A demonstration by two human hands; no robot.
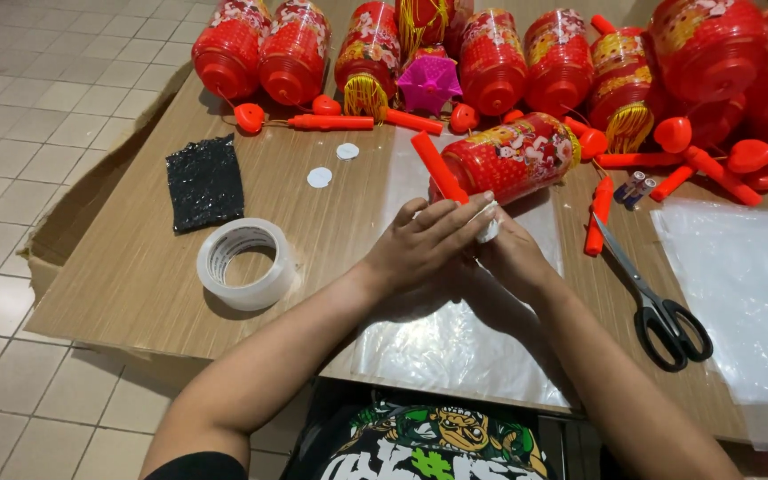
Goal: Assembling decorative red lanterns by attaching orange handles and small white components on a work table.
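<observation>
Two hands meet at table centre: my left hand point(428, 242) lies over my right hand point(510, 258), fingers curled tight round a small white piece point(489, 222) that peeks out at the knuckles; can't tell what it is. Touching them at 12 o'clock lies a red lantern point(513, 160) on its side, cylinder w/ gold & floral print, and a red stick point(438, 166) leans across its left end. Clear plastic sheet point(455, 342) is under my wrists, running to the near table edge at 6.

At 9 sits a roll of clear tape point(247, 263), flat; black glittery patch point(204, 181) just past it at 10. Two white round stickers point(331, 165) at 11. Row of red lanterns point(491, 53) fills the far edge, 11 to 2, w/ a pink one point(428, 83) in between. Black scissors point(660, 307) at 3, closed, beside another plastic sheet point(744, 284). Two small batteries point(635, 187) at 2. Bare wood around the tape; cardboard point(64, 222) sticks out beyond the left edge.
</observation>
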